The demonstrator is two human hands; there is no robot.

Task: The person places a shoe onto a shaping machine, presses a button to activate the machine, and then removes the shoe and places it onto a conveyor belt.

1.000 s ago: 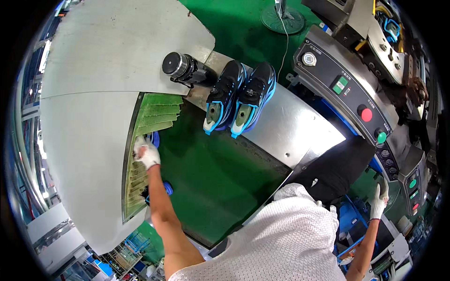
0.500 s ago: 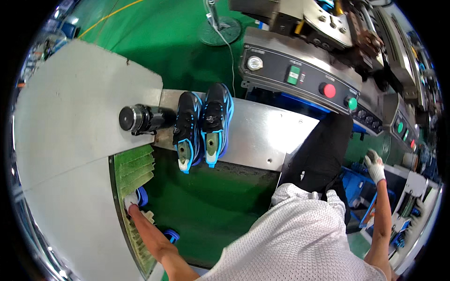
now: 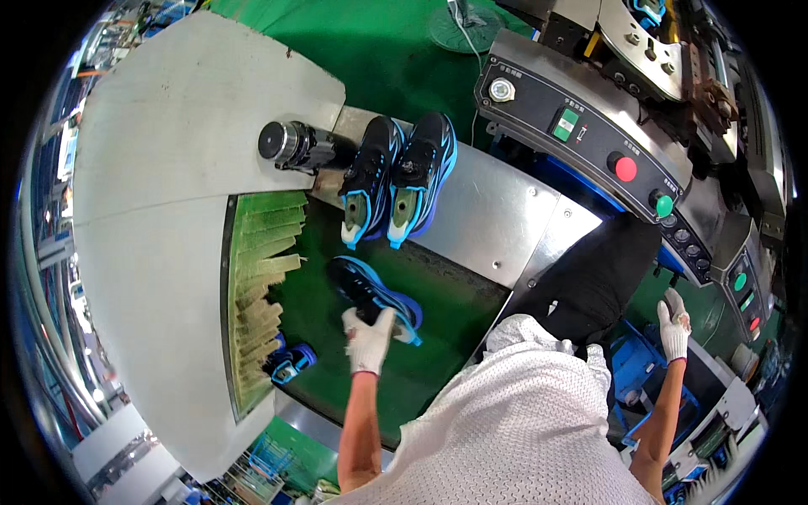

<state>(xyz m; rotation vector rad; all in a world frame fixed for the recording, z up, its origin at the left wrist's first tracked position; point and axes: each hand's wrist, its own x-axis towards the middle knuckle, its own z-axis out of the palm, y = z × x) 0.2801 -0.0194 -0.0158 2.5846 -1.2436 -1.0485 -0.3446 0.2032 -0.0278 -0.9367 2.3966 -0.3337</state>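
Observation:
My left hand (image 3: 368, 338), in a white glove, grips a black and blue sneaker (image 3: 370, 286) by its heel end, above the green belt. The sneaker's toe points away from me, up and to the left. My right hand (image 3: 674, 325), also gloved, hangs at my right side below the control panel with fingers stretched out and nothing visible in it. Two like sneakers, the left one (image 3: 370, 168) and the right one (image 3: 425, 172), stand side by side on the metal ledge (image 3: 480, 202). Olive-green inserts fill their heel openings.
A fringed green curtain (image 3: 261, 244) hangs at the opening of a pale housing (image 3: 151, 252). Beside it another blue sneaker (image 3: 293, 362) is partly seen on the belt (image 3: 387, 379). A dark bottle (image 3: 303, 147) lies by the pair. A control panel (image 3: 581, 135) stands at right.
My left hand has come from the curtain rightward over the belt, bringing a sneaker along. The other sneaker on the belt shows more fully. The view has shifted.

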